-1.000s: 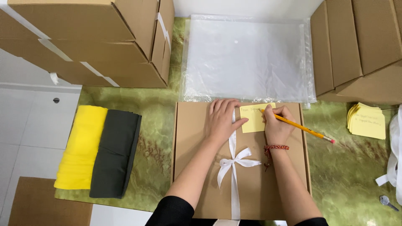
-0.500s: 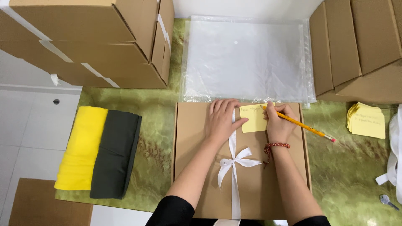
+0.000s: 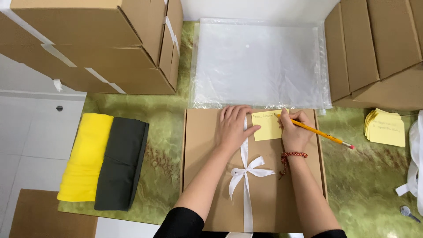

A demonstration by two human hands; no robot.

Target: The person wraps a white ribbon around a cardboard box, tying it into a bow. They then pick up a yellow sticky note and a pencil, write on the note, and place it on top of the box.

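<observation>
Pencil (image 3: pixel 319 132) is gripped by the closed fingers of the right hand (image 3: pixel 294 132), its tip on a yellow sticky note (image 3: pixel 265 127) near the far edge of a flat cardboard box (image 3: pixel 207 176). The note's left edge is pinned by the left hand (image 3: pixel 234 129), laid flat with fingers spread over the white ribbon (image 3: pixel 246 176).

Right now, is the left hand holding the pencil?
No: the pencil is gripped in the right hand, writing on the yellow note, while the left hand rests flat on the box.
</observation>
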